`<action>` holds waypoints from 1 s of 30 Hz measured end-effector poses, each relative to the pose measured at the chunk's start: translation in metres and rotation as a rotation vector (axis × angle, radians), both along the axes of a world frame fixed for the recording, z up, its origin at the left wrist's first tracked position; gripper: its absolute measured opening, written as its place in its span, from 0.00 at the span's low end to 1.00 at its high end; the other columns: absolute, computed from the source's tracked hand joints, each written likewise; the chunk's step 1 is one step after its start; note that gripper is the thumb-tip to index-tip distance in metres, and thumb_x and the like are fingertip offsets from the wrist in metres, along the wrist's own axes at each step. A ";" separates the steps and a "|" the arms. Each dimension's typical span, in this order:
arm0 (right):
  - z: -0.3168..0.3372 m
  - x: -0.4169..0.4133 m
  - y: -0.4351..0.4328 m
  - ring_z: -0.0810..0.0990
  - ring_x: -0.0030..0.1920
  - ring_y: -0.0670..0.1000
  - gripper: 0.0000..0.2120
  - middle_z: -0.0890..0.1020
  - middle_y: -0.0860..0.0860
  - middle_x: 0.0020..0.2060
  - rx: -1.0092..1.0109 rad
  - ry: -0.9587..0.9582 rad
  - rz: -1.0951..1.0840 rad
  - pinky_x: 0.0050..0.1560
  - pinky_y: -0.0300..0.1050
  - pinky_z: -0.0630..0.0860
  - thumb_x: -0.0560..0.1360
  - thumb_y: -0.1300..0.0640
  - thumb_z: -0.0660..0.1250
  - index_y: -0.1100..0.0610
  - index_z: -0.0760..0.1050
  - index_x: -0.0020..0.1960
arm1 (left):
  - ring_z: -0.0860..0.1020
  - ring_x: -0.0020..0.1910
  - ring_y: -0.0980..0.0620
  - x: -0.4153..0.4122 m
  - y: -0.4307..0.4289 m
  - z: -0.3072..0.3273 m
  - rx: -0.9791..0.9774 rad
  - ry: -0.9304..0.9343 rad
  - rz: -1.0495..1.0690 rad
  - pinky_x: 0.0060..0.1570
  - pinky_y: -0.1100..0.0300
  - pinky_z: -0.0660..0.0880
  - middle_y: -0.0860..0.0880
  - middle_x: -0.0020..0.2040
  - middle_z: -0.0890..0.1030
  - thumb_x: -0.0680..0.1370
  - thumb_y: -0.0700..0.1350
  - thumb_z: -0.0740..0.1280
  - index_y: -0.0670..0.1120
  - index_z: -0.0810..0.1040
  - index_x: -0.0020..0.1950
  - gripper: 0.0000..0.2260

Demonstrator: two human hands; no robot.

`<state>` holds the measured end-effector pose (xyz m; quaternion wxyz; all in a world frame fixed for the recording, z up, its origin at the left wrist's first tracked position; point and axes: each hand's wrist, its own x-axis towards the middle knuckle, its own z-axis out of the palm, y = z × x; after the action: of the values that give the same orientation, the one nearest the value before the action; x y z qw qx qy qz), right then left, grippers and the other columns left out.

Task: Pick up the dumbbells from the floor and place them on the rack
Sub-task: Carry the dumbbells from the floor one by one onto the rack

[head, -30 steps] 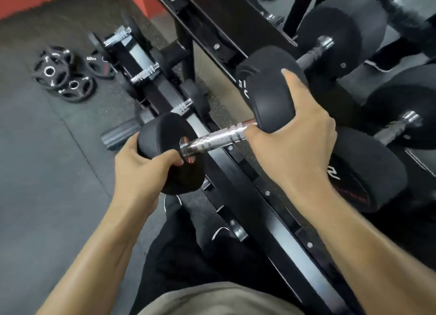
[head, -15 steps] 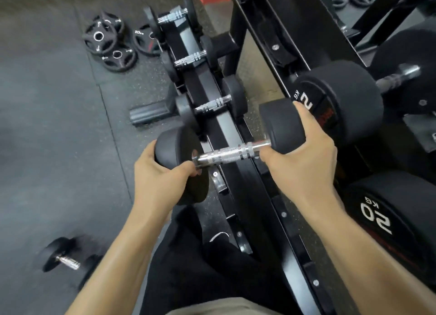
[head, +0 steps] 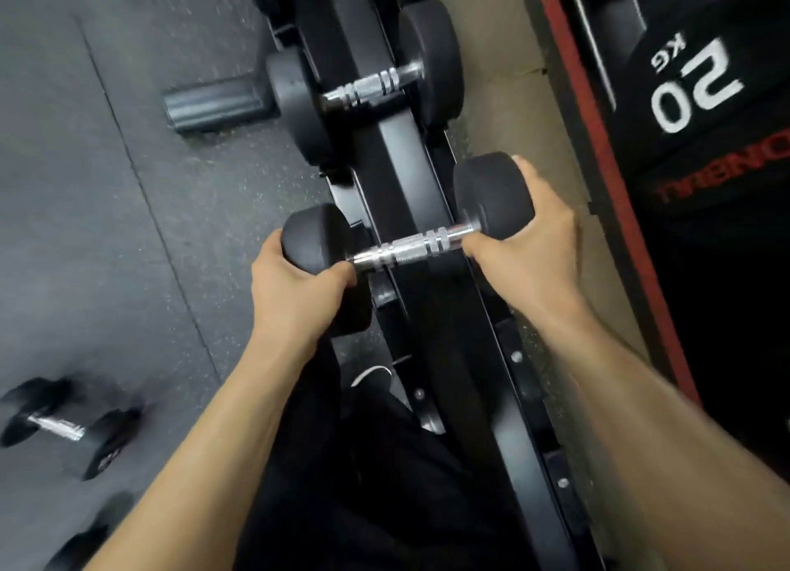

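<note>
I hold a black dumbbell (head: pixel 410 247) with a chrome handle across the low black rack (head: pixel 397 151). My left hand (head: pixel 299 288) wraps its left head and my right hand (head: pixel 526 237) cups its right head. Whether the dumbbell rests on the rack rails or hangs just above them I cannot tell. A second dumbbell (head: pixel 367 85) sits on the rack just beyond it. Another dumbbell (head: pixel 64 425) lies on the floor at the lower left, blurred.
A large 20 kg dumbbell (head: pixel 701 100) sits on the taller rack at the right. The rack's rubber foot (head: pixel 213 102) juts out over the grey floor mat (head: pixel 85 228). My dark trousers and a shoe (head: pixel 372 378) are beneath my arms.
The dumbbell and both hands have come down and nearer to the low rack. My view has tilted downward, so the weight plates at the top left are out of sight.
</note>
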<state>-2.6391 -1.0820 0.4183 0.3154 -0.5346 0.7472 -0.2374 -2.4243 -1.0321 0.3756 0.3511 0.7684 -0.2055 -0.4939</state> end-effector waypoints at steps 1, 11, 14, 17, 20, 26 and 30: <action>-0.009 -0.003 -0.001 0.77 0.57 0.37 0.42 0.76 0.27 0.52 0.013 0.007 -0.011 0.57 0.27 0.72 0.62 0.57 0.77 0.45 0.72 0.75 | 0.85 0.38 0.54 -0.002 -0.001 -0.009 0.014 -0.008 -0.005 0.32 0.62 0.80 0.53 0.42 0.86 0.58 0.43 0.76 0.55 0.79 0.49 0.21; -0.056 -0.023 -0.020 0.81 0.59 0.48 0.41 0.81 0.40 0.59 0.075 0.116 0.092 0.60 0.49 0.80 0.63 0.56 0.76 0.44 0.72 0.76 | 0.85 0.43 0.52 -0.031 0.002 -0.062 0.090 0.012 0.034 0.36 0.59 0.81 0.49 0.48 0.86 0.57 0.43 0.75 0.47 0.79 0.60 0.30; -0.073 -0.029 -0.032 0.80 0.61 0.47 0.42 0.79 0.39 0.60 0.074 0.101 0.146 0.63 0.48 0.78 0.63 0.56 0.76 0.45 0.71 0.77 | 0.85 0.47 0.49 -0.040 -0.001 -0.075 0.117 -0.003 0.040 0.46 0.51 0.85 0.49 0.50 0.85 0.59 0.44 0.75 0.47 0.78 0.61 0.30; -0.093 -0.036 -0.041 0.79 0.62 0.46 0.43 0.80 0.41 0.64 0.094 0.086 0.150 0.64 0.47 0.79 0.62 0.57 0.77 0.45 0.70 0.77 | 0.84 0.51 0.49 -0.047 -0.007 -0.082 0.111 -0.049 0.027 0.55 0.46 0.82 0.50 0.53 0.85 0.61 0.46 0.76 0.47 0.77 0.63 0.30; -0.106 -0.045 -0.043 0.78 0.65 0.44 0.42 0.79 0.43 0.67 0.086 0.036 0.127 0.66 0.43 0.77 0.64 0.58 0.77 0.48 0.70 0.77 | 0.83 0.51 0.49 -0.052 -0.013 -0.085 0.098 -0.086 -0.008 0.57 0.46 0.81 0.51 0.53 0.84 0.63 0.48 0.76 0.48 0.75 0.62 0.29; -0.096 -0.046 -0.040 0.72 0.71 0.37 0.44 0.75 0.45 0.73 0.059 -0.065 0.146 0.64 0.21 0.64 0.69 0.47 0.80 0.47 0.65 0.81 | 0.74 0.59 0.66 -0.050 -0.027 -0.066 -0.055 -0.149 -0.014 0.65 0.65 0.69 0.61 0.65 0.73 0.75 0.48 0.75 0.52 0.69 0.76 0.31; -0.075 -0.027 -0.052 0.77 0.67 0.41 0.38 0.80 0.45 0.67 -0.005 -0.097 0.091 0.67 0.35 0.72 0.72 0.39 0.73 0.44 0.66 0.79 | 0.72 0.68 0.68 -0.053 -0.059 -0.042 -0.270 -0.155 -0.018 0.63 0.77 0.63 0.59 0.70 0.76 0.76 0.48 0.73 0.51 0.74 0.73 0.25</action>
<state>-2.6659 -1.1343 0.3433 0.3606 -0.5565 0.7054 -0.2503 -2.4773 -1.0907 0.3336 0.4301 0.7481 -0.3034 -0.4041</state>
